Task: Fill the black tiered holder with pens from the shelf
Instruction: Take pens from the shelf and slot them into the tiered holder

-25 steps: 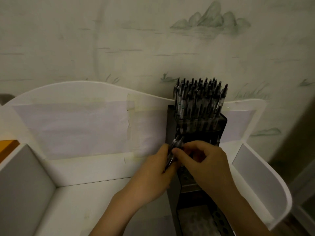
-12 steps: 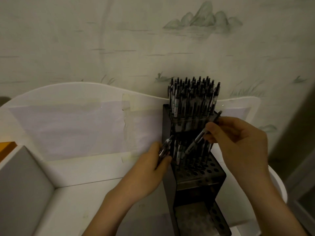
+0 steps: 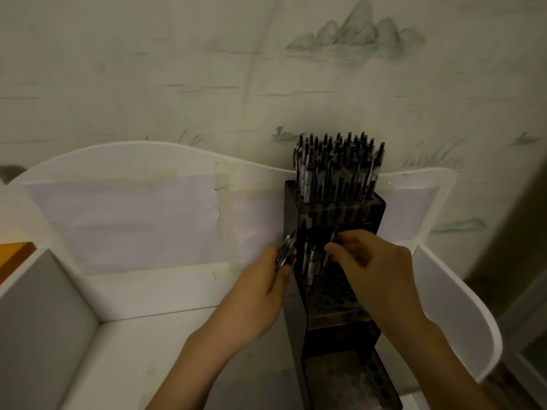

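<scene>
Head view, step in hand, judged: seating one pen into the middle tier of the black tiered holder (image 3: 334, 261).

- Keep the right hand (image 3: 376, 261) pinched on the single pen (image 3: 331, 247), thumb and fingers closed round the barrel above the middle tier.
- Align the tip over a vacant hole before lowering; avoid the pens already standing at the left of that tier.
- Lower vertically; release only once the barrel stands unsupported.
- Keep the left hand (image 3: 266, 279) clear, against the holder's left wall, closed round the spare bundle of pens (image 3: 285, 253), ready for the next pick.
- Avoid side pressure on the holder: tall and narrow, judged liable to tip.

Head view, appearance and position of the task's thing.

- Holder: black, stepped in three tiers, each top plate perforated with round holes.
- Top tier pens (image 3: 337, 167): densely packed, upright, dark caps uppermost.
- Middle tier: a few pens at left; many holes open.
- Lowest tier: holes along the right edge apparently unfilled; dim light, remainder not legible.
- Position: standing on the white shelf (image 3: 177, 344), against the shelf's wavy back panel, toward the shelf's right end.
</scene>
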Motion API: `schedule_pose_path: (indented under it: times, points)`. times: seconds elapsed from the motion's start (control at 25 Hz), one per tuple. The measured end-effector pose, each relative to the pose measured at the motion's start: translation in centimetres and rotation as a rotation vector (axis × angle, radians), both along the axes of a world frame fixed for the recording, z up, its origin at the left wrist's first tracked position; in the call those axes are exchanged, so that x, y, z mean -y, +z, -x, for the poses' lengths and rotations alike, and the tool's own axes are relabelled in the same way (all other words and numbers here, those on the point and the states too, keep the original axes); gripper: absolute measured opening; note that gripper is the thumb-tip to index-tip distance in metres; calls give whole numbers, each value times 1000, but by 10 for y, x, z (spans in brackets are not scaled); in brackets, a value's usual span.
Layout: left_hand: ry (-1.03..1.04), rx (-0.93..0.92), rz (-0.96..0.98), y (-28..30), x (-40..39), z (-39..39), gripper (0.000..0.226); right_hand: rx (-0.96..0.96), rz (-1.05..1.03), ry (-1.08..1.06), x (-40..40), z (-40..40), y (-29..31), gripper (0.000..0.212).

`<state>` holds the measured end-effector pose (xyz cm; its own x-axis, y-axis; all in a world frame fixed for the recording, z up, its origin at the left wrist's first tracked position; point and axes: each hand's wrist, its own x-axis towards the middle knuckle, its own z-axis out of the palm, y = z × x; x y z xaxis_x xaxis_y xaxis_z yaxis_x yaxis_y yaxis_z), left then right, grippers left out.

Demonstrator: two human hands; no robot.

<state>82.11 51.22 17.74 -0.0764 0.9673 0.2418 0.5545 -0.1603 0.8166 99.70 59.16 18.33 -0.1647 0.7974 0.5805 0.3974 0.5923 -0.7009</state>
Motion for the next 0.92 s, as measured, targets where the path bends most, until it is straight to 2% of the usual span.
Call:
schedule_pose_path:
  times: [0.32, 0.48, 0.64, 0.76, 0.84, 0.92]
  points:
    - [-13, 55, -65, 1, -2, -4, 14, 177, 85, 76, -15, 2, 20, 16]
    - [-28, 101, -71, 4, 1, -5, 18, 378, 182, 110, -17, 4, 11, 17]
    - [-27, 103, -63, 6, 2, -5, 13, 310, 211, 78, -12, 0, 2, 23]
    - [-20, 103, -8, 5, 2, -6, 18, 214, 66, 14, -2, -4, 8, 33]
    - [-35, 102, 22, 6, 2, -9, 22, 138, -56, 50, 6, -5, 12, 24]
    - [-78, 122, 39, 8, 2, -14, 20, 66, 24, 158, 12, -2, 15, 17]
